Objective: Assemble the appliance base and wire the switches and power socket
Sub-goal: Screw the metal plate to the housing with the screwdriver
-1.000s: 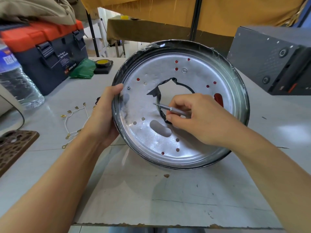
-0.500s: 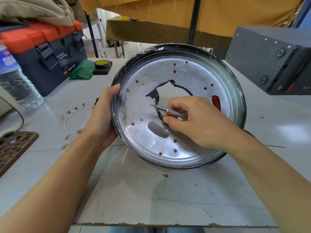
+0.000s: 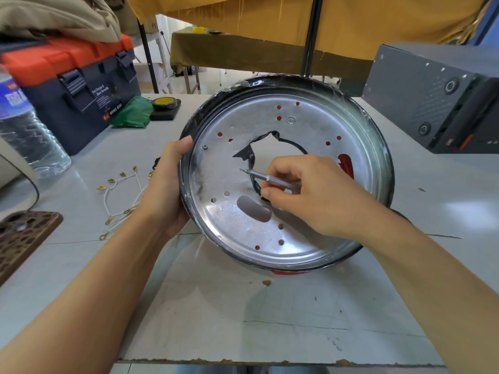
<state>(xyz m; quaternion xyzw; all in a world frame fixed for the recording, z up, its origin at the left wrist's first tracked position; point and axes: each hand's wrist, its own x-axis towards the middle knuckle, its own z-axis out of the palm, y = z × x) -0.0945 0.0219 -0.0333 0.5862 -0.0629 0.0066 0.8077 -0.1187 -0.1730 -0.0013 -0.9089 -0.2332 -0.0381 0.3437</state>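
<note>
Appliance base (image 3: 310, 238) tilted on worktop (image 3: 243, 319) centre; my left hand (image 3: 167, 190) grips its 9 o'clock rim, right hand (image 3: 310, 190) pinches screwdriver (image 3: 266, 178) across the central hole. Wires (image 3: 121, 201) lie beside, at 9 o'clock.

A round metal base plate (image 3: 286, 174) with a black rim stands tilted at frame centre, punched with small holes, its central opening ragged.

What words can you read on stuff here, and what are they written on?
"WING BOX": on the front of the dark blue toolbox.
Small white script lines above it on the toolbox: too small to read surely.
Blue label on the water bottle: cut off and blurred, unreadable.
</note>
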